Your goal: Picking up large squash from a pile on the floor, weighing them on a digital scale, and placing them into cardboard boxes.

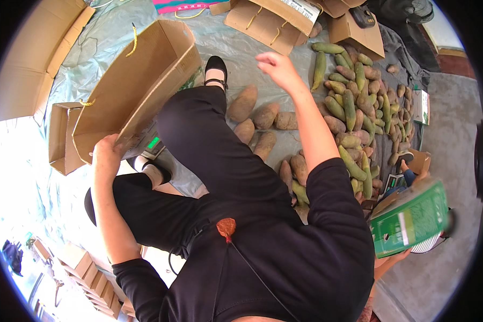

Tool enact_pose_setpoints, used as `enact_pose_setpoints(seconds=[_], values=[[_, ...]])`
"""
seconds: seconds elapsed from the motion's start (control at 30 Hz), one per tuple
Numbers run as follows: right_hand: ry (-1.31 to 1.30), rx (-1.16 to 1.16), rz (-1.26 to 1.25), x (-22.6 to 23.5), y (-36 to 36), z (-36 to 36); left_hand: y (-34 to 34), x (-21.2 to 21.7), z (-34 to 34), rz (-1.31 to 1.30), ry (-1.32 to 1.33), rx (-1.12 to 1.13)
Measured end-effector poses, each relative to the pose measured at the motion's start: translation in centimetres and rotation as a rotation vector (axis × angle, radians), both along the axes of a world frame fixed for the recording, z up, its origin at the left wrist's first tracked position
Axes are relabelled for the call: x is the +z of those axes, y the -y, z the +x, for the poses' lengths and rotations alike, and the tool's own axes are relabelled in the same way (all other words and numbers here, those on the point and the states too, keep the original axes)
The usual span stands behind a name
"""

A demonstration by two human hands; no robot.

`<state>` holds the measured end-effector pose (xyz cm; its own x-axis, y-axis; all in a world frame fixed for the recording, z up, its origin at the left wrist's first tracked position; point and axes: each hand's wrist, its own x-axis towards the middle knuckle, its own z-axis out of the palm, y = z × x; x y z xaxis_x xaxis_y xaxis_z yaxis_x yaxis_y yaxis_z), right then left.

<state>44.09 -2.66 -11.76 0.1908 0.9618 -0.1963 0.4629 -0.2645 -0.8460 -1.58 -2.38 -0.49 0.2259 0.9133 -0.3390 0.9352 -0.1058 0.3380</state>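
My left hand (pixel 107 154) is closed on the near edge of a tall, open cardboard box (pixel 130 91) with yellow cord handles. The box leans beside my knee over a scale with a lit green display (pixel 153 143). My right hand (pixel 275 68) is raised over the sheet with its fingers loosely bent, and nothing shows in it. Below and left of that hand lie several large, brown, soil-covered root vegetables (pixel 266 116). To its right spreads a big heap of long green and brown root vegetables (pixel 354 104).
Pale plastic sheeting (pixel 110 59) covers the floor. Another corded cardboard box (pixel 263 24) lies at the far side. A smaller carton (pixel 64 137) stands left. At right, a person holds a green box (pixel 410 220). Flat cartons (pixel 91 279) are stacked at lower left.
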Motion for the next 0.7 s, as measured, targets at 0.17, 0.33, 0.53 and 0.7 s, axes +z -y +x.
enact_pose_setpoints(seconds=[0.17, 0.33, 0.53, 0.7], values=[[0.114, -0.077, -0.139, -7.1, 8.2, 2.3, 0.3, 0.1, 0.6, 0.039, 0.001, -0.021], [0.191, -0.122, -0.264, -10.6, 14.9, 0.0, 0.3, -0.6, 0.7, 0.071, -0.023, -0.045], [0.141, -0.421, -0.622, -15.0, 21.2, -0.6, 0.5, -1.0, 1.1, -0.066, 0.000, 0.007], [0.297, -0.718, -0.905, -15.8, 24.2, -0.7, 0.7, -1.0, 1.3, -0.033, -0.028, -0.019]])
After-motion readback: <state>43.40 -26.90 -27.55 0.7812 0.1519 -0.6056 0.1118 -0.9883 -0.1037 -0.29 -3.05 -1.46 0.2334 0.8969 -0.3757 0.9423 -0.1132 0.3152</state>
